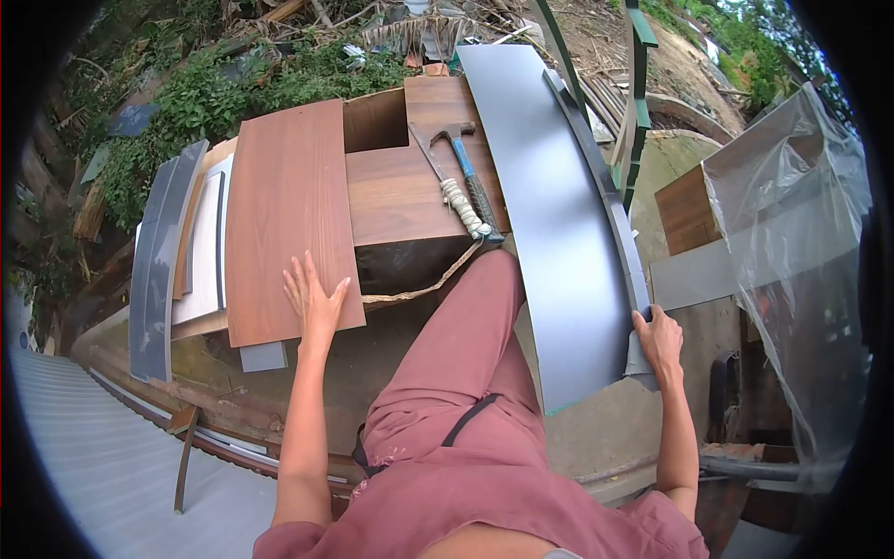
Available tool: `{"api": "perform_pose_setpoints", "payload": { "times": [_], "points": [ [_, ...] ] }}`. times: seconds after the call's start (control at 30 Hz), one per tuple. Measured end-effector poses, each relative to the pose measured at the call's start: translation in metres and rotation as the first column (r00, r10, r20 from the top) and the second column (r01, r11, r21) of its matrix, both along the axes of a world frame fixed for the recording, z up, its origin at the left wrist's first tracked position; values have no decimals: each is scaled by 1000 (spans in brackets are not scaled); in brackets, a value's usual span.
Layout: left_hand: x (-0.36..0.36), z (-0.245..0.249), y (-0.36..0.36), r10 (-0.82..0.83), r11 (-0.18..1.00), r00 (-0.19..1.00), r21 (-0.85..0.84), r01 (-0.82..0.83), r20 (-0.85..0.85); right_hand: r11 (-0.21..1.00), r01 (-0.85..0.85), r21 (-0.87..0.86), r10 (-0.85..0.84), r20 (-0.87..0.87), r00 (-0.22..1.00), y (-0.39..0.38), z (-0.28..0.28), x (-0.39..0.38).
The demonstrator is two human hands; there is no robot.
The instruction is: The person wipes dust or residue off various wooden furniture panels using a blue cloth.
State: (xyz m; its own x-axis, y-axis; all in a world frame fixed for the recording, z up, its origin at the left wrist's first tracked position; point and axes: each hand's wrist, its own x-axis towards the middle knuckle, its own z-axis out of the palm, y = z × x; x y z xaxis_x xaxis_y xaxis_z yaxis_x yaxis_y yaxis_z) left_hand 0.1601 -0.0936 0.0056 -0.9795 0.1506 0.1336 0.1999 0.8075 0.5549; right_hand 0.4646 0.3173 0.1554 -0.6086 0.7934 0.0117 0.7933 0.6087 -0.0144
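Note:
My left hand [318,296] lies with fingers spread on the lower right part of a reddish-brown wood panel [287,214]. My right hand [657,337] is closed round the lower end of a narrow grey strip [603,186], which runs along the right edge of a long grey panel [557,224]; a small grey piece [638,365] shows just below those fingers. Between the two panels, a hammer [473,177] with a blue and black handle and a blade [430,154] with a cord-wrapped handle rest on brown boards [396,191].
Grey and white boards [168,261] are stacked at the left. Green metal posts [637,112] rise behind the grey panel. Clear plastic sheeting [792,205] hangs over boards at the right. Corrugated roofing [84,447] lies at lower left, and plants [205,102] grow behind.

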Motion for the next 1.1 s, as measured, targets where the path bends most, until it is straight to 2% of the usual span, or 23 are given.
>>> {"api": "perform_pose_setpoints", "payload": {
  "times": [0.07,0.1,0.17,0.23,0.37,0.43,0.5,0.57,0.63,0.7,0.77,0.8,0.83,0.87,0.9,0.93,0.97,1.03,1.07,1.1],
  "points": [
    [-2,-12,-5,-57,993,997,-111,50,-57,998,50,-38,-49,39,998,7,0,-19],
    [-3,-11,-4,-57,992,997,-112,51,-53,998,50,-39,-49,43,998,10,-1,-27],
    [0,-8,0,-67,983,996,-177,55,-63,998,40,41,-40,7,999,14,-6,-39],
    [0,-7,-1,-71,982,996,-182,60,-58,997,75,6,-75,35,997,21,-7,-47],
    [0,-10,-2,-85,980,994,-187,71,-68,999,38,-9,-38,42,998,26,3,-44],
    [0,-10,-3,-88,979,994,-189,75,-61,994,29,-106,-27,18,999,38,12,-29],
    [0,-10,-4,-91,978,994,-194,79,-56,989,108,-104,-106,20,994,46,23,-12],
    [0,-9,-3,-89,979,994,-191,76,-65,990,135,-29,-134,37,990,60,31,15],
    [0,-4,-3,-91,983,995,-164,81,-50,970,240,34,-241,5,971,57,49,29],
    [-1,-2,-3,-76,987,996,-148,69,-37,978,207,24,-205,-83,975,40,72,30],
    [1,5,-11,-84,976,996,198,90,-38,987,144,-74,-155,-188,970,11,92,12],
    [4,9,-16,-69,962,997,261,79,-47,995,38,-97,-66,-314,947,17,88,16],
    [9,13,-21,-44,946,997,320,62,-62,993,-9,-118,-37,-382,924,21,90,16],
    [15,22,-29,-9,941,998,338,28,-58,1000,-26,0,24,-449,893,14,98,12],
    [21,29,-36,18,933,998,361,4,-58,998,41,-38,-55,-511,858,24,107,14],
    [28,31,-44,75,947,985,320,-21,-155,1000,21,-11,-23,-570,821,33,112,18],
    [33,29,-56,108,951,981,304,-55,-161,999,18,-42,-40,-626,778,35,117,18],
    [46,18,-72,296,809,954,544,-222,-51,996,11,-90,-71,-702,709,22,126,3],
    [52,14,-78,390,732,921,610,-303,-11,993,-47,-110,-46,-716,697,15,125,-4],
    [58,8,-84,417,725,909,606,-327,-9,986,-106,-130,-22,-727,686,12,124,-10]
  ]
}}
